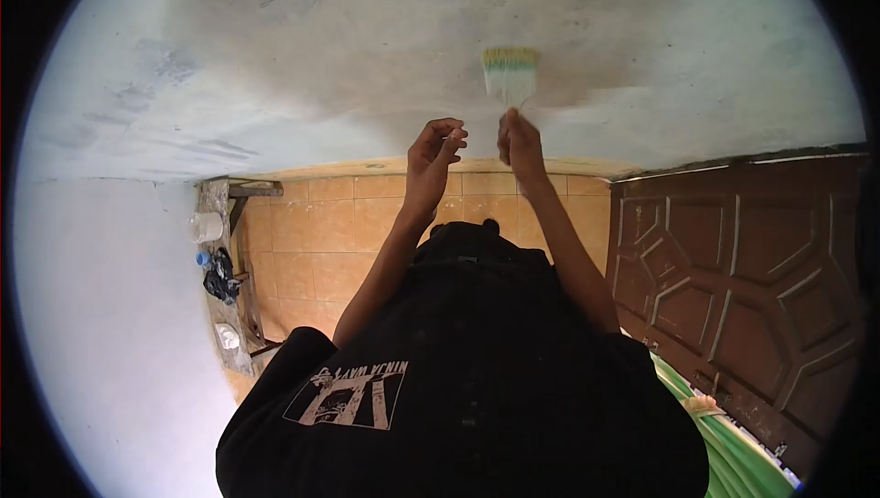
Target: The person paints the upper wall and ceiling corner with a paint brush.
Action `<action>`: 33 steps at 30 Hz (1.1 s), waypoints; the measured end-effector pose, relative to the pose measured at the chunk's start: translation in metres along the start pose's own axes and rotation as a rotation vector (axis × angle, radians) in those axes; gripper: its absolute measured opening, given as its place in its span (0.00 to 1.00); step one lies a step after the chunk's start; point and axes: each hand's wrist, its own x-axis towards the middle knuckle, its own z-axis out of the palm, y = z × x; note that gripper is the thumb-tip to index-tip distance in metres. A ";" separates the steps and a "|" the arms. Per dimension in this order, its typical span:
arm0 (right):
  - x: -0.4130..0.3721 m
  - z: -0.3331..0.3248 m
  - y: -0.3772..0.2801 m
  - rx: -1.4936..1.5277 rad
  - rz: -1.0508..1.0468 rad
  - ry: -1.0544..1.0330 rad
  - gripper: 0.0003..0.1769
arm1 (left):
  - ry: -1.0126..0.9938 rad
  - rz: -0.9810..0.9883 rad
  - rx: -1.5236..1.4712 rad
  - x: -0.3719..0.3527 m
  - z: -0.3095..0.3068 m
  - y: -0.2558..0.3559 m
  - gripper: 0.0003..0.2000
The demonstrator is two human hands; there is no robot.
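My right hand is closed around the handle of a wide paintbrush. Its yellow and green bristles point upward and overlap the wall in this view. The wall is pale grey-blue with a large brownish patch and scattered dark smudges. To the left, my left hand is raised close to the wall, its fingers loosely curled and apart with nothing visible in them.
A wooden bench on the left carries a white tub, a black plastic bag and a white container. A brown panelled door and green curtain are at right. Orange tiles cover the floor.
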 end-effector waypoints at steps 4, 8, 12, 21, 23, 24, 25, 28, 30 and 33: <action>-0.049 0.019 0.006 0.154 0.349 0.036 0.23 | 0.023 -0.003 -0.003 -0.002 -0.005 0.001 0.12; -0.040 0.021 -0.048 0.120 0.110 0.019 0.27 | 0.021 0.026 -0.024 0.002 -0.006 -0.001 0.13; -0.014 0.014 -0.112 0.230 -0.057 0.055 0.29 | -0.010 0.021 0.009 0.007 -0.001 0.001 0.12; -0.032 0.018 -0.009 0.255 0.288 0.105 0.27 | 0.005 0.001 -0.004 0.002 -0.001 -0.002 0.12; -0.043 0.020 -0.011 0.211 0.416 0.071 0.30 | 0.002 -0.006 -0.020 0.003 -0.001 -0.003 0.12; -0.039 0.022 -0.032 0.259 0.372 0.079 0.29 | 0.008 -0.001 -0.026 0.004 -0.001 -0.003 0.12; -0.034 0.025 -0.061 0.283 0.302 0.057 0.29 | 0.006 0.002 -0.026 0.006 0.001 -0.002 0.12; -0.017 0.027 -0.131 0.337 0.074 0.017 0.29 | -0.018 0.012 -0.020 0.010 0.007 0.001 0.12; -0.005 0.025 -0.148 0.319 -0.095 -0.020 0.29 | -0.044 0.024 -0.012 0.013 0.013 0.001 0.12; 0.011 0.020 -0.113 0.284 -0.094 -0.025 0.30 | -0.063 0.045 -0.006 0.017 0.016 0.000 0.12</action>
